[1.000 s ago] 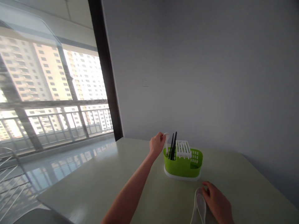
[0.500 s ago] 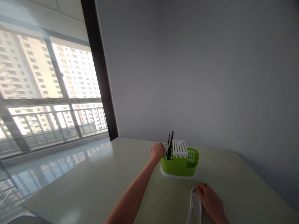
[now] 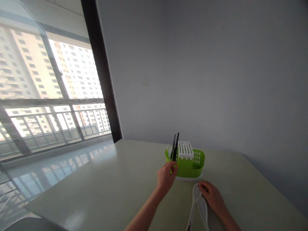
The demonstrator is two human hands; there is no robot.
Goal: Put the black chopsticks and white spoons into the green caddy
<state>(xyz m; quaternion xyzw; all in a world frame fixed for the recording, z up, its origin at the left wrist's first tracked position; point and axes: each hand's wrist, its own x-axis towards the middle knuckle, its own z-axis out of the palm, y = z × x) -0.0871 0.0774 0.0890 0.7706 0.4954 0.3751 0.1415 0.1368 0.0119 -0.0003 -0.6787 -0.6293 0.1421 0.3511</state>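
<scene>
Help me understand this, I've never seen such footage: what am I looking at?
There is no machine here, only a person's two bare hands. One camera, worn on the head, takes every view, looking forward and down.

On the table stands a green rack with a white grate on top. Black chopsticks and a spoon stand in its left end. Two more white spoons lie nearer the person.

The left hand is at the rack's front, with nothing visible in it. The right hand has its fingers at one spoon's bowl; how firmly, I can't tell.
</scene>
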